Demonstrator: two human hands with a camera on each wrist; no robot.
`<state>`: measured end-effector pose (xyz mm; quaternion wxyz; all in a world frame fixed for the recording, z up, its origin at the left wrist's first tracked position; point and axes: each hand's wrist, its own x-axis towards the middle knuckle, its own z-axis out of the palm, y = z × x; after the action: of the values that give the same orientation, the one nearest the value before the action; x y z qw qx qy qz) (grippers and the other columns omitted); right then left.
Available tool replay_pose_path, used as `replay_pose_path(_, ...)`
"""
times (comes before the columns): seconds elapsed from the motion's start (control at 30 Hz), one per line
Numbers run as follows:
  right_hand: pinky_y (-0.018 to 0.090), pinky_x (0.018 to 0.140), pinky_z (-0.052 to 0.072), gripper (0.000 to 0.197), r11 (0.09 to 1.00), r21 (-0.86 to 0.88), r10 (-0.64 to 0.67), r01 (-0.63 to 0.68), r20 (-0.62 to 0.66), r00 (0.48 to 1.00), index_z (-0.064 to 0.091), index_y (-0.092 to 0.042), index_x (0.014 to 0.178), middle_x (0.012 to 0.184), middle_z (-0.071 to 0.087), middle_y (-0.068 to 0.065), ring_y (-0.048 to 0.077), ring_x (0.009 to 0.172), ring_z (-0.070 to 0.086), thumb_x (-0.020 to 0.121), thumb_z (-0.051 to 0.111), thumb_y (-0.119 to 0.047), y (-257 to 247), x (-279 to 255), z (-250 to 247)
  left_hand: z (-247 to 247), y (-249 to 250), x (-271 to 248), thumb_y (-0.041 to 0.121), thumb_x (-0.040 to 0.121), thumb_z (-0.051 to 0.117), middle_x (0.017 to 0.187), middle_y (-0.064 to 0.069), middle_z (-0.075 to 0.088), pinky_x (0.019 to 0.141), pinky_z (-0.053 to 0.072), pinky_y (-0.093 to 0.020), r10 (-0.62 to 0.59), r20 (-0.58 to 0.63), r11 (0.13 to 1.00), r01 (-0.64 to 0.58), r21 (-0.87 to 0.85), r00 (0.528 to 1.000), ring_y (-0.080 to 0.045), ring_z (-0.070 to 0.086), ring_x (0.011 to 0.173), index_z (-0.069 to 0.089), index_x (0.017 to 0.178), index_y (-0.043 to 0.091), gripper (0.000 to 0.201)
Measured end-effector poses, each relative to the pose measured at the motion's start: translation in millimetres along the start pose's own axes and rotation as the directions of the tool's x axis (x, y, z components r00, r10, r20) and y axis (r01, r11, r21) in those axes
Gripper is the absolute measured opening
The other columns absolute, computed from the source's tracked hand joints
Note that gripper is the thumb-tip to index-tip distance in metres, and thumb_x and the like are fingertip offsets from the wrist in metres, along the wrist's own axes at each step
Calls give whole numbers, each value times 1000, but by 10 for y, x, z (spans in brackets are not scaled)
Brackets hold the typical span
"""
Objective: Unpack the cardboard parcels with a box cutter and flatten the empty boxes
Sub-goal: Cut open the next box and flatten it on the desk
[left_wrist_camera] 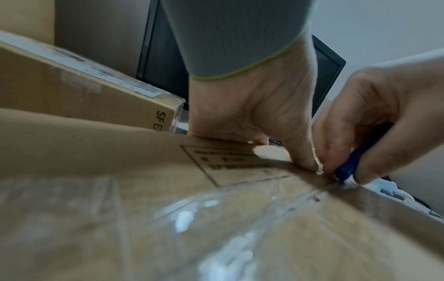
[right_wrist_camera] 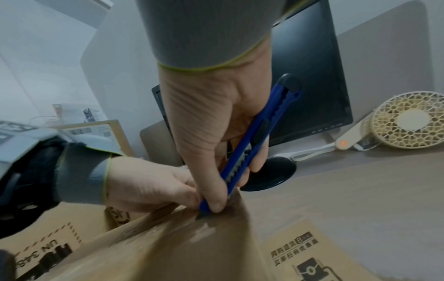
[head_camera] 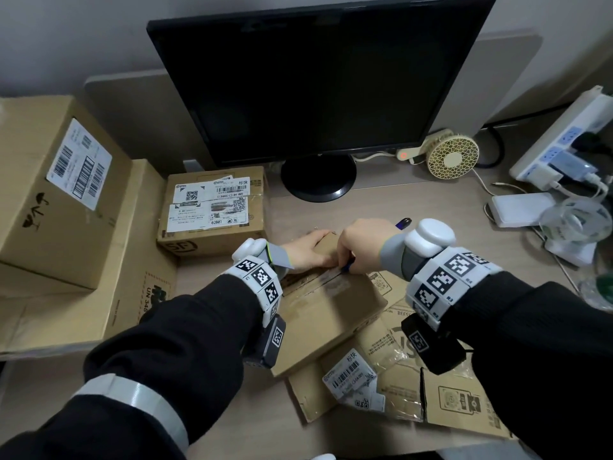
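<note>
Cardboard everywhere in the head view: a taped parcel (head_camera: 326, 313) lies at centre frame on flattened boxes (head_camera: 441, 386) that spread toward the lower right across the desk (head_camera: 431, 200). The right hand (head_camera: 360, 249) has its fingers curled round a blue box cutter (right_wrist_camera: 254, 146), thumb pressed near the tip. The blade end meets the parcel's far top edge, right at the glossy tape seam. The cutter stands steeply, its dark butt end poking up past the wrist. The left hand (head_camera: 306, 250) lies on the parcel's far end just left of the cutter. Its fingers (left_wrist_camera: 305, 159) bend over the edge and press the cardboard down, one fingertip touching the seam beside the blade.

Another sealed parcel (head_camera: 212, 207) with white shipping labels sits just beyond, left of centre. Larger stacked cartons (head_camera: 63, 190) fill the left edge of the frame. A dark monitor (head_camera: 315, 74) on a round foot occupies the upper middle. A small cream fan (head_camera: 452, 157) stands to its right. A white power strip (head_camera: 564, 144) with plugs runs along the right edge.
</note>
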<state>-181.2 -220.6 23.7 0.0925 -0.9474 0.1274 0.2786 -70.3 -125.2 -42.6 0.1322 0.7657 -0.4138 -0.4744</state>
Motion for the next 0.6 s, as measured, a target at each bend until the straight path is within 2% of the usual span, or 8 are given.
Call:
replay_pose_path(0.1, 24, 63, 40, 17, 999, 38, 9, -9, -15, 1000, 72, -33, 99, 100, 66, -10, 15, 80, 55, 84, 66, -26, 95, -27, -7, 5, 10, -7, 72, 45, 52, 143, -3, 43, 110, 32, -38, -5, -6, 1000, 5, -1, 1000, -21, 41, 130, 30, 146, 22, 116)
replay_pose_path(0.2, 21, 60, 37, 18, 998, 54, 14, -13, -22, 1000, 72, -33, 100, 86, 56, -13, 12, 79, 51, 83, 67, -27, 138, -29, 9, -3, 49, -48, 68, 50, 56, 145, -3, 40, 111, 30, -36, -8, -10, 1000, 8, -2, 1000, -22, 39, 132, 28, 147, 21, 111)
replay_pose_path(0.27, 21, 60, 37, 17, 997, 69, 25, -24, -17, 1000, 72, -32, 99, 84, 54, -13, 12, 79, 51, 83, 68, -28, 176, -39, 5, -5, 49, -54, 60, 64, 63, 146, -3, 37, 111, 29, -32, -34, -8, 999, 34, 5, 999, -21, 37, 133, 26, 148, 21, 100)
replay_pose_path(0.33, 22, 64, 38, 15, 997, 71, 43, -42, -21, 999, 71, -30, 97, 85, 57, -12, 13, 80, 52, 83, 68, -27, 222, -61, -7, 6, 22, -40, 48, 78, 67, 148, -4, 35, 111, 28, -32, -56, -14, 998, 56, 2, 998, -22, 35, 134, 23, 149, 20, 88)
replay_pose_path(0.4, 21, 64, 39, 15, 994, 85, 66, -63, -35, 997, 72, -29, 95, 90, 64, -10, 12, 79, 53, 82, 68, -22, 284, -78, -22, 6, -5, -20, 41, 87, 65, 150, -6, 32, 113, 27, -34, -67, -13, 998, 67, 2, 998, -23, 34, 136, 20, 150, 18, 80)
replay_pose_path(0.5, 20, 55, 37, 17, 989, 77, 126, -123, -37, 991, 72, -29, 93, 92, 67, -11, 11, 77, 53, 82, 65, -17, 418, -121, -38, -2, -12, -27, 37, 91, 60, 152, -8, 29, 114, 26, -34, -75, 1, 997, 75, -15, 997, -23, 32, 138, 15, 151, 15, 78)
replay_pose_path(0.53, 20, 55, 37, 17, 986, 85, 145, -141, -42, 988, 72, -28, 93, 94, 68, -11, 11, 77, 54, 83, 65, -17, 469, -143, -34, -8, -17, -33, 36, 92, 59, 154, -8, 27, 114, 25, -34, -71, -1, 997, 71, -19, 997, -23, 30, 139, 12, 152, 16, 79)
replay_pose_path(0.6, 20, 64, 40, 16, 969, 194, 170, -152, -79, 982, 72, -25, 96, 99, 70, -8, 11, 78, 55, 83, 64, -17, 538, -191, -9, -28, -52, -52, 37, 94, 56, 156, -10, 21, 116, 22, -36, -74, 5, 997, 74, 1, 997, -24, 25, 142, 4, 153, 19, 81)
